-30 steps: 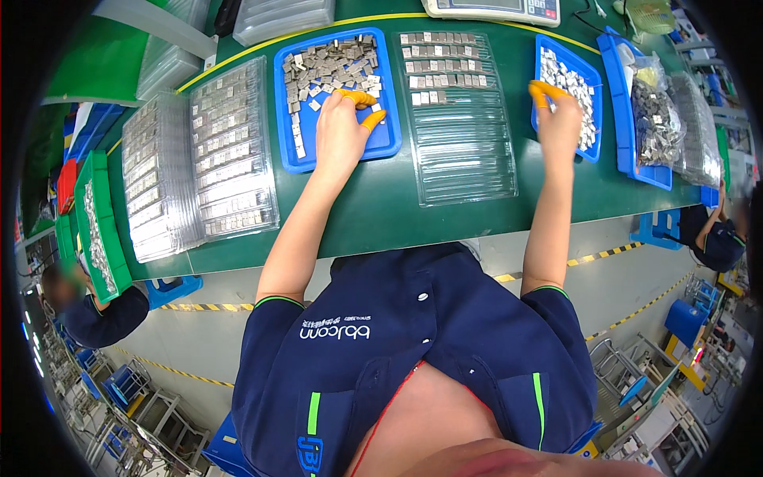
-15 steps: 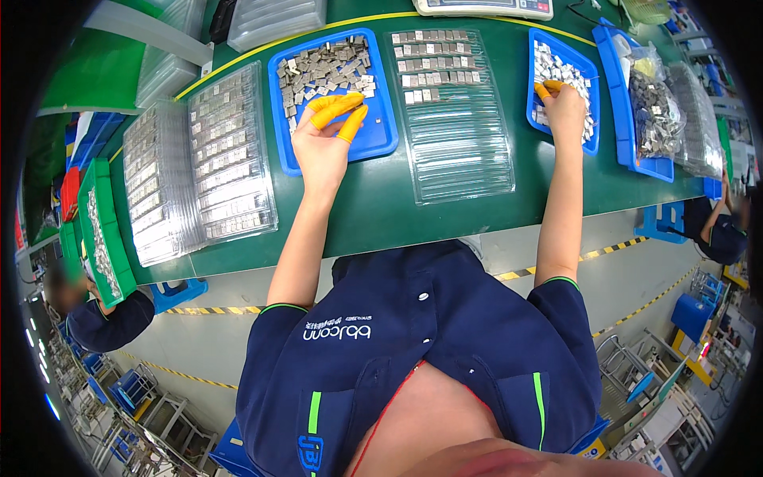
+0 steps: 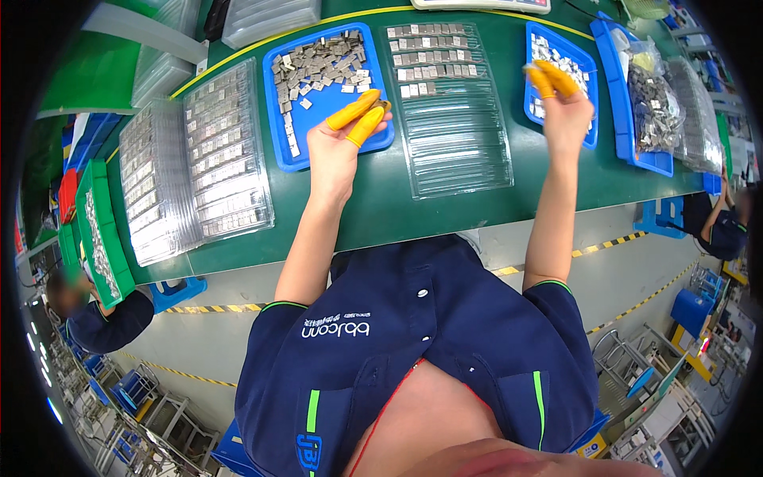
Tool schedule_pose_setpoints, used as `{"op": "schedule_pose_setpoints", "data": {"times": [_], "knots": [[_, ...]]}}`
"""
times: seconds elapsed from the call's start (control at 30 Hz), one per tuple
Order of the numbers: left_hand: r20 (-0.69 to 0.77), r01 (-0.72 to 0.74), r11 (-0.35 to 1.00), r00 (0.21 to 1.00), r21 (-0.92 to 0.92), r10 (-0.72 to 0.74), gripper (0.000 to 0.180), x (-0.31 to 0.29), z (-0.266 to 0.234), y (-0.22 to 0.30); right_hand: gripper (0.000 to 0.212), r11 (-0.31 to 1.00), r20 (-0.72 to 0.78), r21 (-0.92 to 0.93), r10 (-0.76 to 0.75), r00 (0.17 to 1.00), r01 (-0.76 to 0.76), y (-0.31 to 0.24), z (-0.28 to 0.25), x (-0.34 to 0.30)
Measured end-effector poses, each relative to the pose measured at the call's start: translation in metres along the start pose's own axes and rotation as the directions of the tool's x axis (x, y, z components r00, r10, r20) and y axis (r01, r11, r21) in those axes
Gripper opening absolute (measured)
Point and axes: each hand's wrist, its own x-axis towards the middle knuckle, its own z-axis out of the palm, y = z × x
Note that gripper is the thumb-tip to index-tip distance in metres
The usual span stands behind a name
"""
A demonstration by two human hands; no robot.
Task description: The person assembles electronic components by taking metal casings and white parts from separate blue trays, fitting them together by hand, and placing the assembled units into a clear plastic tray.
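Note:
My left hand (image 3: 340, 147), with yellow finger cots, is closed on a small grey metal part (image 3: 383, 105) at its fingertips. It is over the lower right of a blue tray (image 3: 296, 159) holding many loose grey rectangular metal parts (image 3: 318, 65). My right hand (image 3: 566, 111), also in yellow finger cots, is pinched above a smaller blue tray (image 3: 590, 141) of small white pieces (image 3: 560, 49). Whatever sits in that pinch is too small to make out. Between the hands lies a clear slotted plastic tray (image 3: 455, 151), its upper rows filled with metal parts.
Stacked clear trays (image 3: 226, 159) full of parts stand at the left, beside a green bin (image 3: 119, 270). A blue bin (image 3: 628, 151) with bagged parts (image 3: 656, 103) is at the right. A white device (image 3: 485, 4) sits at the far edge. Co-workers sit at both sides.
My left hand has moved right and slightly nearer, and a grey part now shows at its fingertips. My right hand has lifted up from among the white pieces, its fingers now pointing left.

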Motion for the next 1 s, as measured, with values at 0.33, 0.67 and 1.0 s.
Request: {"op": "schedule_pose_setpoints", "data": {"times": [0.33, 0.67, 1.0], "knots": [[0.125, 0.047, 0.995, 0.99, 0.085, -0.058, 0.025, -0.01, 0.019, 0.005, 0.024, 0.939, 0.413, 0.18, 0.198, 0.889, -0.293, -0.049, 0.063, -0.068], [0.089, 0.073, 0.996, 0.993, 0.058, -0.078, 0.023, -0.012, 0.013, -0.01, 0.024, 0.897, 0.352, 0.211, 0.301, 0.886, -0.389, -0.049, 0.062, -0.074], [0.101, 0.127, 0.992, 0.987, -0.011, -0.126, 0.026, -0.014, 0.011, -0.008, 0.025, 0.889, 0.379, 0.215, 0.305, 0.874, -0.403, -0.048, 0.065, -0.081]]}}
